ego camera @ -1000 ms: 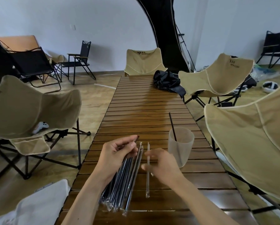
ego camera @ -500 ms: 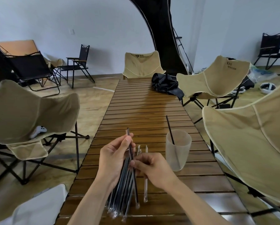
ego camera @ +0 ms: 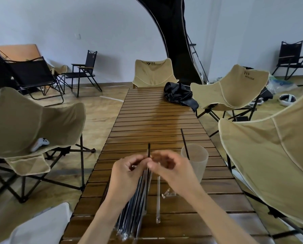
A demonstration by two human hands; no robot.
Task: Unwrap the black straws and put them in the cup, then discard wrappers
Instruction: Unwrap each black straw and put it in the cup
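Note:
My left hand (ego camera: 128, 175) grips a bundle of wrapped black straws (ego camera: 135, 208) standing slanted on the wooden slat table (ego camera: 156, 124). One black straw (ego camera: 148, 150) pokes up out of the bundle, and my right hand (ego camera: 166, 164) pinches it just below its bare tip. A translucent cup (ego camera: 195, 161) stands to the right of my hands with one black straw (ego camera: 184, 141) leaning in it. An empty clear wrapper (ego camera: 158, 199) lies on the table below my right hand, with a small clear scrap (ego camera: 168, 194) beside it.
Beige folding chairs stand on both sides: one at left (ego camera: 29, 124), one close at right (ego camera: 273, 152), another further back (ego camera: 230, 88). A black bag (ego camera: 179, 94) lies at the table's far right. A white controller (ego camera: 40, 143) rests on the left chair.
My right hand moved up from the bundle's middle to the top of the raised straw. The straw's bare end sticks out higher above my left hand. A small clear scrap lies by the empty wrapper.

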